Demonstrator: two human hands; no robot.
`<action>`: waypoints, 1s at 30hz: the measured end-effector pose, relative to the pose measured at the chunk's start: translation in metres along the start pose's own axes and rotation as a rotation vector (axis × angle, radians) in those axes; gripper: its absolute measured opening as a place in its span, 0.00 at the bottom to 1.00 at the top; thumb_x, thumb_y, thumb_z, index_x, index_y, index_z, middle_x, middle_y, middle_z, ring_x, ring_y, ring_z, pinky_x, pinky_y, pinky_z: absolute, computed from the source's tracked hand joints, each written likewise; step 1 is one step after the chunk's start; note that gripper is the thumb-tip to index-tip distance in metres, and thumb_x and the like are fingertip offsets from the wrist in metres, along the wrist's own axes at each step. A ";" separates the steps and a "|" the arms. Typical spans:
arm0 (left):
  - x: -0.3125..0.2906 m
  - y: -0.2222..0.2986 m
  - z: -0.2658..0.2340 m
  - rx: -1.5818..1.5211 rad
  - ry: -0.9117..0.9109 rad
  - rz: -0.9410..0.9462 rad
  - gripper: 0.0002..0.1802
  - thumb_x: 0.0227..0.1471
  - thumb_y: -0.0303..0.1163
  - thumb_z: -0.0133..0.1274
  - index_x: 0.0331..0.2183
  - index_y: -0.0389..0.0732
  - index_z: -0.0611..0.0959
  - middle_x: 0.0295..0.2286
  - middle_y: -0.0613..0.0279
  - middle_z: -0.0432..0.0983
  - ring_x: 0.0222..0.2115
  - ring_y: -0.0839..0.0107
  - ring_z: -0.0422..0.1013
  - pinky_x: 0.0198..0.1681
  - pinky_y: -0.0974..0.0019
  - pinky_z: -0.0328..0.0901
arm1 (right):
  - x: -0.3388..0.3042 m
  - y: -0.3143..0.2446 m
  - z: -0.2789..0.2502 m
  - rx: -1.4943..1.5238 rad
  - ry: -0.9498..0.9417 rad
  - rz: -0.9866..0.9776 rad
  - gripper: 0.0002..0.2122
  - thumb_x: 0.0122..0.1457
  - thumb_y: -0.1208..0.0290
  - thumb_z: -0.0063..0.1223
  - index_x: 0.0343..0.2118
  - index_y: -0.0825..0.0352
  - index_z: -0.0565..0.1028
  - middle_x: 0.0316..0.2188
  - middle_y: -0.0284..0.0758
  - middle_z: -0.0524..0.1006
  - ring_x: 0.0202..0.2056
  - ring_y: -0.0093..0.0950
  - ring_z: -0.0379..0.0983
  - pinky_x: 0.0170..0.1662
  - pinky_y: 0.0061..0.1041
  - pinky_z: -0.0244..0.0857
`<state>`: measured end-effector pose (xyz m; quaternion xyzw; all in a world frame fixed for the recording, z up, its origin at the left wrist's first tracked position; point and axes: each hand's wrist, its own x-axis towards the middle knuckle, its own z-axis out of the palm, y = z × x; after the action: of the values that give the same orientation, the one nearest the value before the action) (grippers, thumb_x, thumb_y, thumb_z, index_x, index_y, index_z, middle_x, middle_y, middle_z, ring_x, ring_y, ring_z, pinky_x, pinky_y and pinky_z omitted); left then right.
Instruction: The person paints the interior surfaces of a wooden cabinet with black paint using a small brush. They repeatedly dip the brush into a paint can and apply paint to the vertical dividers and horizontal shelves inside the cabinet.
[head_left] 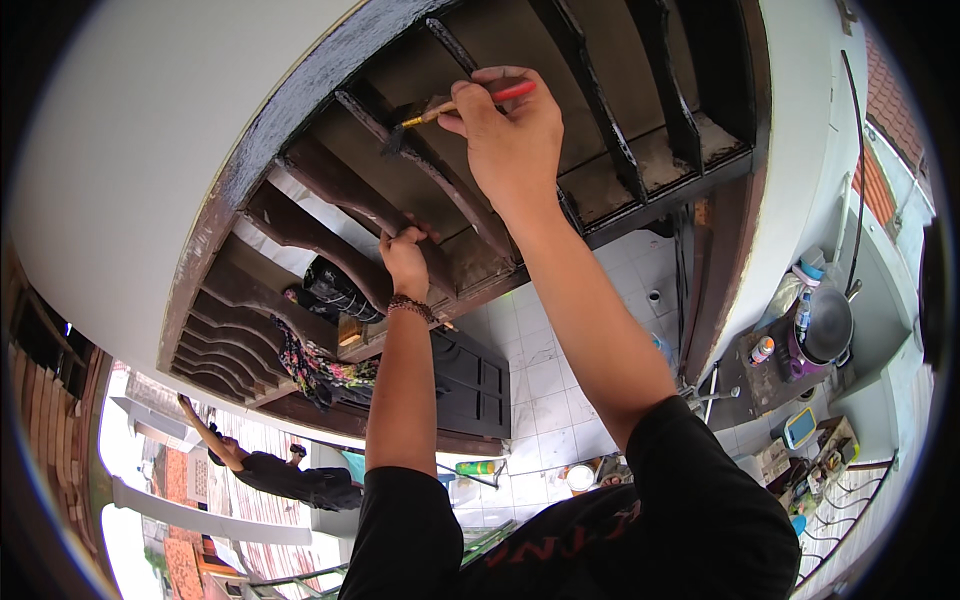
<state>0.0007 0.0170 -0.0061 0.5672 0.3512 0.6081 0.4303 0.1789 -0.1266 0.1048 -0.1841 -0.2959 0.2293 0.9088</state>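
Note:
My right hand (518,145) is closed round the red-tipped handle of a paintbrush (436,112). Its dark bristles meet a brown upright slat (448,182) of a wooden window frame above me. On a neighbouring brown slat (335,180), my left hand (405,262) has its fingers closed, with a beaded bracelet at the wrist. Slats to the right, such as this black slat (600,105), have a dark, glossy coat. Those to the left stay brown, and the frame's upper edge (275,125) is patchy with grey and black.
Patterned cloth (312,365) hangs behind the left slats. Below stand a dark panelled door (470,385) and a white tiled floor (545,385). A black pan (827,325) and a spray can (762,349) sit at right. Another person (290,480) in black is at lower left.

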 end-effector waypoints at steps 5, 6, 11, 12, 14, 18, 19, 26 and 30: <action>0.001 -0.001 -0.004 0.025 -0.016 0.038 0.16 0.39 0.19 0.45 0.36 0.30 0.74 0.25 0.53 0.72 0.23 0.59 0.71 0.29 0.59 0.68 | -0.024 0.025 -0.015 0.298 0.278 0.010 0.13 0.61 0.77 0.54 0.42 0.77 0.64 0.37 0.44 0.73 0.38 0.32 0.79 0.48 0.30 0.77; 0.002 -0.002 -0.004 0.020 -0.018 0.033 0.16 0.39 0.19 0.44 0.36 0.30 0.74 0.25 0.53 0.72 0.23 0.59 0.71 0.29 0.59 0.68 | -0.030 0.030 -0.015 0.341 0.316 0.041 0.13 0.61 0.77 0.54 0.42 0.77 0.63 0.37 0.44 0.73 0.39 0.32 0.78 0.48 0.30 0.77; -0.009 0.010 0.009 0.037 0.016 0.064 0.17 0.38 0.19 0.44 0.36 0.30 0.73 0.25 0.53 0.72 0.23 0.60 0.72 0.29 0.59 0.68 | -0.027 0.062 0.001 0.651 0.402 0.271 0.10 0.64 0.73 0.51 0.38 0.76 0.67 0.37 0.44 0.73 0.40 0.30 0.77 0.52 0.28 0.76; -0.010 0.012 0.009 0.043 0.017 0.063 0.17 0.38 0.19 0.44 0.36 0.30 0.73 0.25 0.53 0.72 0.23 0.60 0.72 0.29 0.59 0.68 | -0.023 0.062 0.010 0.692 0.428 0.302 0.10 0.65 0.72 0.50 0.36 0.76 0.68 0.38 0.44 0.73 0.40 0.30 0.77 0.52 0.28 0.76; -0.011 0.016 0.009 0.056 0.015 0.060 0.17 0.38 0.19 0.44 0.36 0.30 0.73 0.25 0.53 0.72 0.23 0.60 0.72 0.29 0.59 0.68 | -0.016 0.060 0.022 0.716 0.422 0.356 0.09 0.65 0.73 0.49 0.37 0.77 0.68 0.38 0.44 0.73 0.41 0.31 0.77 0.52 0.28 0.76; -0.005 0.004 0.004 0.035 -0.015 0.041 0.16 0.38 0.19 0.44 0.36 0.31 0.73 0.25 0.54 0.72 0.23 0.60 0.71 0.29 0.58 0.69 | -0.014 0.063 0.014 0.458 0.366 0.315 0.08 0.63 0.76 0.47 0.36 0.79 0.68 0.35 0.44 0.74 0.36 0.32 0.78 0.48 0.29 0.78; 0.000 0.000 -0.005 0.020 -0.027 0.039 0.16 0.38 0.19 0.44 0.35 0.31 0.73 0.25 0.54 0.72 0.23 0.60 0.71 0.29 0.58 0.69 | -0.016 0.059 0.010 0.380 0.341 0.298 0.08 0.63 0.77 0.47 0.36 0.79 0.68 0.35 0.44 0.74 0.35 0.32 0.78 0.47 0.29 0.78; -0.003 0.002 0.009 0.004 -0.004 0.000 0.15 0.39 0.19 0.45 0.35 0.32 0.74 0.25 0.54 0.72 0.23 0.61 0.70 0.29 0.60 0.68 | -0.010 0.037 0.036 0.494 0.374 0.018 0.13 0.63 0.76 0.52 0.42 0.80 0.63 0.37 0.45 0.72 0.38 0.31 0.77 0.49 0.32 0.77; 0.028 -0.037 -0.029 0.271 -0.012 0.354 0.15 0.40 0.19 0.45 0.36 0.32 0.74 0.25 0.55 0.72 0.23 0.61 0.71 0.29 0.60 0.68 | -0.011 0.051 0.051 0.400 0.280 0.135 0.14 0.62 0.76 0.53 0.44 0.78 0.63 0.38 0.46 0.72 0.36 0.33 0.78 0.45 0.30 0.78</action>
<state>-0.0235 0.0589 -0.0326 0.6763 0.3222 0.6179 0.2388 0.1237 -0.0804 0.1141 -0.0502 -0.1028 0.3159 0.9419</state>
